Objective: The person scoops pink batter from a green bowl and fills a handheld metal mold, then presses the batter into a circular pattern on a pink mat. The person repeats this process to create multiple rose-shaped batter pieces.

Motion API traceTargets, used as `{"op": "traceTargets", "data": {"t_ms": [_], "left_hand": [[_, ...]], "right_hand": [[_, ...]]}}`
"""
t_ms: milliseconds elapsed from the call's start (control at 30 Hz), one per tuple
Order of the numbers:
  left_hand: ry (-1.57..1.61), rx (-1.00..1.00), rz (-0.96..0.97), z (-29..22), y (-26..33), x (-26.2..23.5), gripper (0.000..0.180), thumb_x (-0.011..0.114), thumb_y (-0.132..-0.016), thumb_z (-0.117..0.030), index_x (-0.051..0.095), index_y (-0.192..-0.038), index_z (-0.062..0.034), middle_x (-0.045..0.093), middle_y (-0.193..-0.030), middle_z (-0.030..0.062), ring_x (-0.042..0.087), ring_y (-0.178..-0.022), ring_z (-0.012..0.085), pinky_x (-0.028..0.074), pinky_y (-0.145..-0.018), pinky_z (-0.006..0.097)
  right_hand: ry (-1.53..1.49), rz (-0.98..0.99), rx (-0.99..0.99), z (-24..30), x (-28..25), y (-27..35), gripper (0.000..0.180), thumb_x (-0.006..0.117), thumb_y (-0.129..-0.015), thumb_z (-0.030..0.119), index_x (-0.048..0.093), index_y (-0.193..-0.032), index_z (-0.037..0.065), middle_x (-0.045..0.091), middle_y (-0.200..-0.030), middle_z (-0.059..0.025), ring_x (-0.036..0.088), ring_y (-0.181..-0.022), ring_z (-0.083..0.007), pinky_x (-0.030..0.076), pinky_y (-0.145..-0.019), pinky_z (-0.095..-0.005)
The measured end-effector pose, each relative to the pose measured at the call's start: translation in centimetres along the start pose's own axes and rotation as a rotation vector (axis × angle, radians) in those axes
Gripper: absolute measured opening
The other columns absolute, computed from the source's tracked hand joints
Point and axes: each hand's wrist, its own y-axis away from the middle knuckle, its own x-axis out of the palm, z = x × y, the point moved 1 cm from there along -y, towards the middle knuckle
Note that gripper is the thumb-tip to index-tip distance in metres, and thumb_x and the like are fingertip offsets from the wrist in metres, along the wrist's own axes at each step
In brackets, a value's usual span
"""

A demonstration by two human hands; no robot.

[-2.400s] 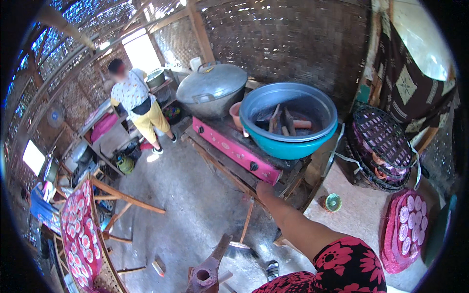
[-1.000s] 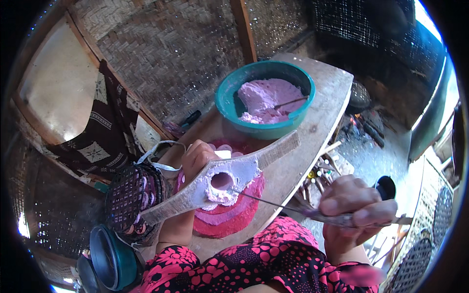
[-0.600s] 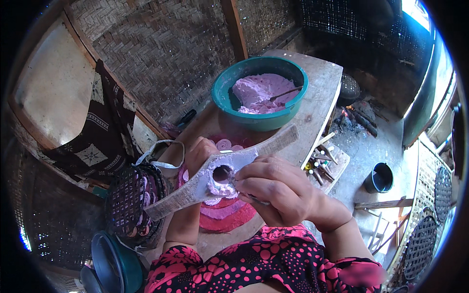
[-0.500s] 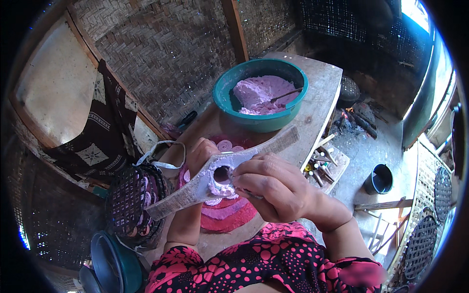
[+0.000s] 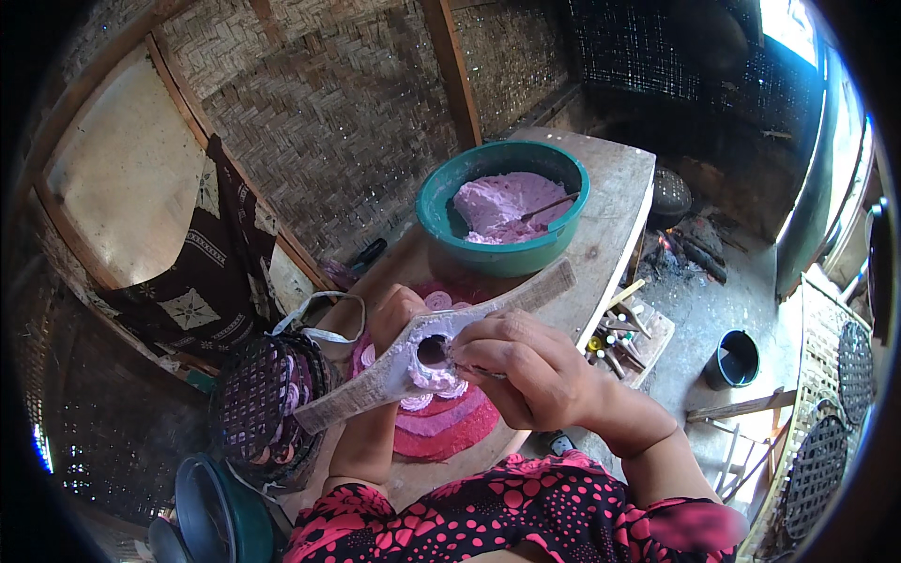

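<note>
Over wooden table (image 5: 610, 202) by woven wall (image 5: 357, 122), left hand (image 5: 394, 314) grips paddle mould (image 5: 427, 352), right hand (image 5: 535, 375) pinching w/ tool.

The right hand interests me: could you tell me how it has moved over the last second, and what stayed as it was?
The right hand has come up from the lap to the hole of the wooden mould, fingers now at the pink paste there. The left hand still holds the mould over the pink round tray, and the teal bowl has not moved.
</note>
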Motion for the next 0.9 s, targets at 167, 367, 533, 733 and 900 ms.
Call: {"op": "traceTargets", "data": {"t_ms": [167, 367, 533, 733, 900], "left_hand": [[-0.010, -0.026, 0.008, -0.32, -0.29, -0.11, 0.023, 0.071, -0.072, -0.017, 0.050, -0.076, -0.0086, 0.052, -0.071, 0.0063, 0.057, -0.065, 0.0233, 0.045, -0.057, 0.034], [-0.010, -0.008, 0.010, -0.58, -0.32, -0.24, 0.025, 0.072, -0.071, -0.018, 0.050, -0.076, -0.0085, 0.052, -0.071, 0.0067, 0.056, -0.065, 0.0236, 0.044, -0.056, 0.034], [0.020, 0.003, 0.009, -0.40, -0.29, -0.22, 0.025, 0.072, -0.070, -0.018, 0.050, -0.077, -0.0090, 0.052, -0.072, 0.0059, 0.056, -0.066, 0.0232, 0.044, -0.057, 0.034], [-0.027, -0.019, 0.003, -0.67, -0.40, -0.08, 0.025, 0.072, -0.070, -0.018, 0.050, -0.077, -0.0092, 0.052, -0.072, 0.0055, 0.057, -0.067, 0.0222, 0.045, -0.058, 0.034], [-0.026, -0.014, 0.010, -0.78, -0.60, -0.01, 0.025, 0.071, -0.071, -0.019, 0.049, -0.078, -0.0093, 0.052, -0.072, 0.0058, 0.057, -0.067, 0.0230, 0.045, -0.058, 0.034]], "right_hand": [[0.056, 0.033, -0.023, -0.04, -0.34, -0.22, 0.029, 0.071, -0.079, -0.005, 0.058, -0.105, -0.003, 0.065, -0.095, -0.0171, 0.067, -0.080, -0.0297, 0.054, -0.068, -0.0365], [-0.020, 0.007, 0.039, 0.13, -0.38, 0.06, 0.029, 0.067, -0.081, -0.001, 0.057, -0.107, -0.003, 0.061, -0.097, -0.0161, 0.063, -0.083, -0.0307, 0.051, -0.074, -0.0385], [-0.027, -0.024, 0.039, 0.27, -0.65, 0.14, 0.028, 0.068, -0.081, -0.001, 0.057, -0.107, -0.003, 0.062, -0.098, -0.0160, 0.063, -0.085, -0.0310, 0.051, -0.074, -0.0387], [0.021, 0.007, 0.002, 0.10, -0.32, -0.01, 0.030, 0.067, -0.079, -0.002, 0.057, -0.108, -0.003, 0.062, -0.099, -0.0168, 0.063, -0.085, -0.0312, 0.051, -0.075, -0.0387], [0.014, 0.011, 0.010, 0.03, -0.20, 0.29, 0.028, 0.065, -0.080, -0.002, 0.057, -0.107, -0.003, 0.062, -0.099, -0.0172, 0.063, -0.084, -0.0314, 0.051, -0.074, -0.0388]]}}
